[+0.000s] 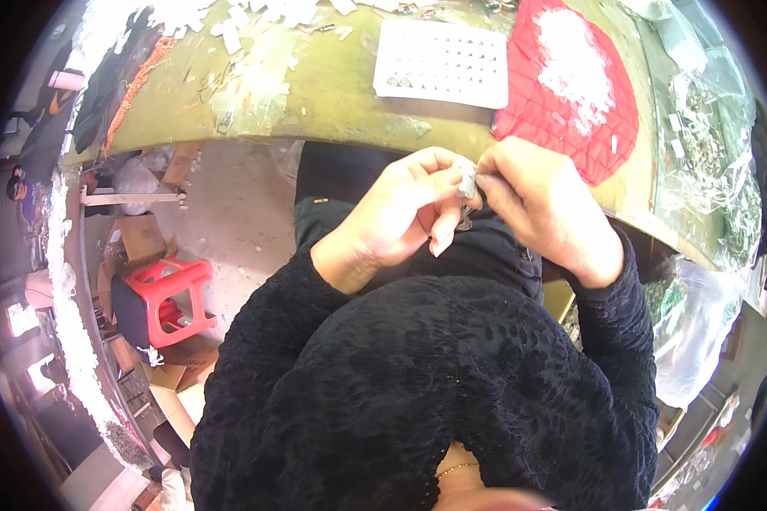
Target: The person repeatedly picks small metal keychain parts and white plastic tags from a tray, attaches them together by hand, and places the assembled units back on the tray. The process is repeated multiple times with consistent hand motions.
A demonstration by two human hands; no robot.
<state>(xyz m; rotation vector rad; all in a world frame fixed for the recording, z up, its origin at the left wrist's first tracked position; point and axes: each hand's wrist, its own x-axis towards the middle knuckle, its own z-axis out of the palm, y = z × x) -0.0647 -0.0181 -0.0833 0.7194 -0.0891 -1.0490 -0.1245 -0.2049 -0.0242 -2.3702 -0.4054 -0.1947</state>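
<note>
Left grip point(409, 200): narrow, thumb and forefinger closed on a small pale piece point(467, 180); other fingers loosely curled below.
Right grip point(541, 192): narrow, fingertips drawn together at the piece's right edge; impossible to tell whether pinching it or merely touching.
Small pale piece: held between both hands, above the lap and just short of the tabletop point(341, 94); silvery white, partly hidden by fingers.
Likely handling: probably very light, fairly stiff, perhaps smooth enough to slip; possibly easy to bend or chip under a hard squeeze.
Best hold: likely by opposite edges, with fingertips only, leaving the face uncovered.
Below the fingers: a small dark metallic bit point(464, 223), hanging or resting, too hidden to tell.
White tray point(498, 100): flat on the tabletop ahead, set with rows of small dark-and-pale items.
Red quilted cloth point(520, 111): just right of the tray, bearing a heap of white bits point(575, 72).
Tabletop edges: strewn with white scraps at far left, crowded with clear plastic at right.
Room: red stool point(170, 298) on the floor at left, near cardboard boxes point(141, 238).
</note>
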